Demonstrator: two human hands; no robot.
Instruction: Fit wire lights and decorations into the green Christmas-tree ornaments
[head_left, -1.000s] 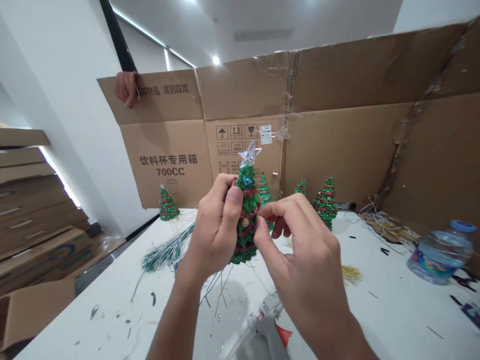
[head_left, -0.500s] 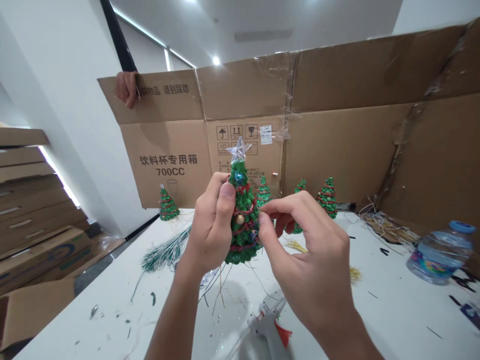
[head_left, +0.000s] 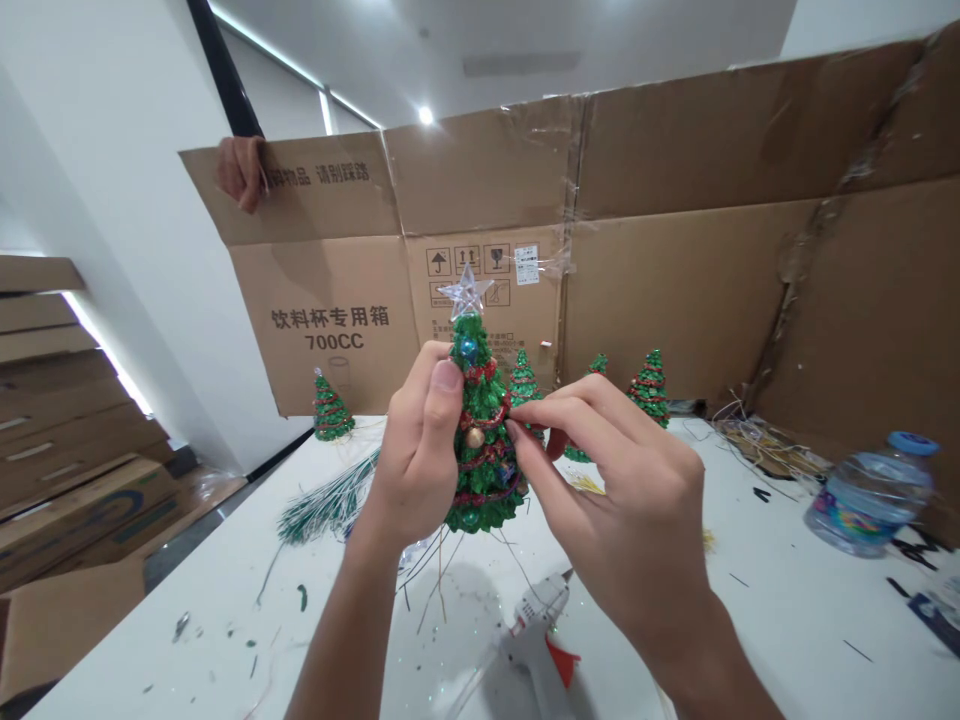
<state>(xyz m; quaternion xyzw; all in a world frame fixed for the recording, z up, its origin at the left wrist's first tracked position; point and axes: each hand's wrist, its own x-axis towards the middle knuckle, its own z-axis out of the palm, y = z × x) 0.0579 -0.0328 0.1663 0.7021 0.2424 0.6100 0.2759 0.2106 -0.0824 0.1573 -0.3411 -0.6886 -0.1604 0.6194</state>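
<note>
- Cartons (head_left: pixel 71 510) stood stacked at far left, beyond the tabletop's (head_left: pixel 217 600) slanting left edge.
- Another person's hand (head_left: pixel 240 172) rested over the top edge of the cardboard wall (head_left: pixel 480 190), which ran along the back.
- One small tree (head_left: pixel 331 405) stood near the back left edge, with a wire bundle (head_left: pixel 322 505) nearer, just beside the left forearm.
- The left hand (head_left: pixel 420 440) was closed around the left side of the decorated tree (head_left: pixel 484 400), thumb forward.
- That tree was upright, raised over the middle of the tabletop in front of the cardboard, its star (head_left: pixel 466 292) uppermost and loose wires hanging below its base.
- A glue gun (head_left: pixel 536 640) lay underneath, between the forearms, leaving little side room there.
- The right hand (head_left: pixel 517 420) had thumb and forefinger pinched at the tree's red garland; whether they held anything small could not be told.
- Three more trees (head_left: pixel 650 385) stood behind it, partly hidden.
- White surface with thin scraps stretched between the right forearm and the bottle (head_left: pixel 870 495), well apart.
</note>
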